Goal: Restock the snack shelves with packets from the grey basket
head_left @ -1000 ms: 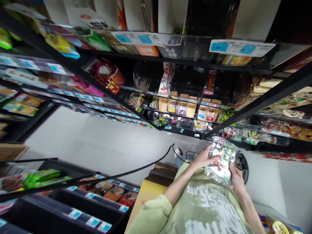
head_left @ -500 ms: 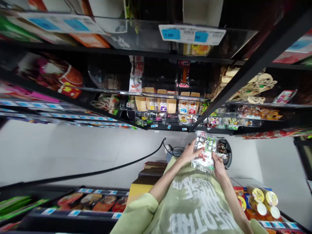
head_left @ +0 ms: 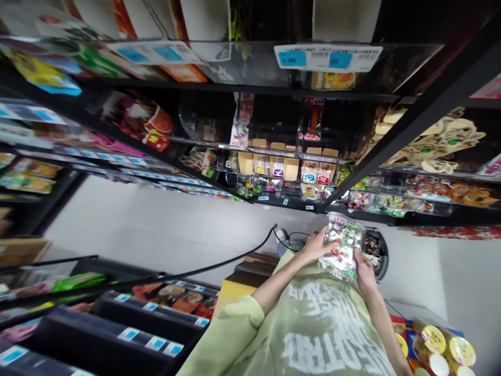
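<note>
A silver and clear plastic snack packet (head_left: pixel 344 243) with green and red print is held in front of my shirt. My left hand (head_left: pixel 316 247) grips its left side, with fingers lying over the front. On the right edge, my right hand (head_left: pixel 364 269) has its thumb on the front; its other fingers are hidden behind the packet. Just beyond the packet, a dark basket (head_left: pixel 385 256) stands on the floor with dark wrapped items inside, partly covered by the packet and my right hand.
Ahead are black shelves (head_left: pixel 250 201) with clear bins of small packets. A slanted black post (head_left: pixel 371 141) divides them. A black cable (head_left: pixel 230 263) crosses the aisle on the left. Brown and yellow boxes (head_left: pixel 235 290) stand by my left arm, and round-lidded tubs (head_left: pixel 434 339) by my right.
The view has turned left, so shelves, packet and hands appear farther right. More shelving shows at the left. Both hands keep hold of the packet.
</note>
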`<control>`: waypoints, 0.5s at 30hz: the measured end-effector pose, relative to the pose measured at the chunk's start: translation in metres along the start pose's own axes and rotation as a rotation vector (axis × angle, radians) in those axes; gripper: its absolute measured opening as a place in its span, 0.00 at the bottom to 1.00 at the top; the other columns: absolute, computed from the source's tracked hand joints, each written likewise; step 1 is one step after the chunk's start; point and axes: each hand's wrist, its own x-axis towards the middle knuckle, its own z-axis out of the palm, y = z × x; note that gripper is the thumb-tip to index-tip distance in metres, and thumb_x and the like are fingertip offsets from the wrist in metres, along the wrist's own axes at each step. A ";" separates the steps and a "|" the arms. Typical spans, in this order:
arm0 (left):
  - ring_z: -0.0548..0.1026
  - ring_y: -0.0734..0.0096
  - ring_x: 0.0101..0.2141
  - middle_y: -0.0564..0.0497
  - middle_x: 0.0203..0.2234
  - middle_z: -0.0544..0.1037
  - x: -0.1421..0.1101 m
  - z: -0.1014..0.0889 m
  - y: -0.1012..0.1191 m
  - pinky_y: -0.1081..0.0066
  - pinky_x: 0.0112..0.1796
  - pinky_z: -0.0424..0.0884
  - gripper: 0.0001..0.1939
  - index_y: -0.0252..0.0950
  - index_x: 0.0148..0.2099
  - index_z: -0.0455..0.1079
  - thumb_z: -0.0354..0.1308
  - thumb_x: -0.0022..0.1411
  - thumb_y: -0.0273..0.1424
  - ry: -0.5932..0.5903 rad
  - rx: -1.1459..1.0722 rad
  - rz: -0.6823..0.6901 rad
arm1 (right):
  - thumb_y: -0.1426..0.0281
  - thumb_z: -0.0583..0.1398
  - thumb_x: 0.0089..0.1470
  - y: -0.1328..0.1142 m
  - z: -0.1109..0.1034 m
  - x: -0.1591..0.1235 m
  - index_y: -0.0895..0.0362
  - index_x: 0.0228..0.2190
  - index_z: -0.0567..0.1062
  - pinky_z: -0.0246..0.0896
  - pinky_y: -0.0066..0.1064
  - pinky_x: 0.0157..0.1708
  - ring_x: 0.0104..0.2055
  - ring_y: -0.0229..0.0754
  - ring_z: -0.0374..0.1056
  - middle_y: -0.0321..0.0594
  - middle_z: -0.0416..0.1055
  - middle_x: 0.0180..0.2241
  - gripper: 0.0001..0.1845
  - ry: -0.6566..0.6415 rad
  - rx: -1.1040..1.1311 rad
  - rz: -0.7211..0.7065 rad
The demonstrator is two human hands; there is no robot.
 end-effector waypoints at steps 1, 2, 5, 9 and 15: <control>0.76 0.41 0.57 0.36 0.55 0.79 0.000 0.001 -0.001 0.54 0.55 0.71 0.44 0.36 0.74 0.55 0.61 0.63 0.52 0.006 -0.009 -0.005 | 0.47 0.75 0.35 -0.001 0.000 0.000 0.55 0.27 0.81 0.77 0.39 0.39 0.39 0.54 0.80 0.42 0.82 0.28 0.26 -0.010 -0.007 0.005; 0.76 0.41 0.57 0.36 0.55 0.79 -0.001 0.003 -0.002 0.55 0.56 0.71 0.44 0.36 0.73 0.55 0.61 0.64 0.52 0.010 -0.022 -0.008 | 0.47 0.75 0.34 -0.002 0.000 -0.001 0.55 0.26 0.81 0.76 0.38 0.39 0.39 0.54 0.80 0.43 0.82 0.27 0.26 -0.016 -0.014 0.014; 0.76 0.43 0.57 0.37 0.56 0.79 0.000 0.006 -0.006 0.56 0.56 0.71 0.41 0.36 0.72 0.58 0.61 0.64 0.51 0.010 -0.066 -0.002 | 0.48 0.75 0.35 -0.004 -0.001 0.000 0.56 0.26 0.81 0.75 0.37 0.39 0.40 0.54 0.80 0.43 0.82 0.27 0.26 -0.026 -0.028 0.031; 0.76 0.45 0.57 0.38 0.58 0.78 0.003 0.009 -0.010 0.57 0.57 0.70 0.38 0.38 0.70 0.60 0.61 0.65 0.50 0.015 -0.079 0.029 | 0.47 0.74 0.38 0.002 -0.004 0.005 0.54 0.28 0.81 0.75 0.38 0.39 0.38 0.52 0.79 0.41 0.82 0.28 0.25 -0.061 -0.001 0.008; 0.78 0.38 0.55 0.33 0.51 0.81 0.015 0.011 -0.012 0.52 0.54 0.71 0.44 0.33 0.71 0.58 0.64 0.61 0.52 -0.103 0.041 -0.061 | 0.45 0.74 0.37 0.028 -0.014 0.008 0.54 0.25 0.80 0.72 0.37 0.35 0.32 0.50 0.77 0.41 0.81 0.26 0.26 0.011 0.040 0.001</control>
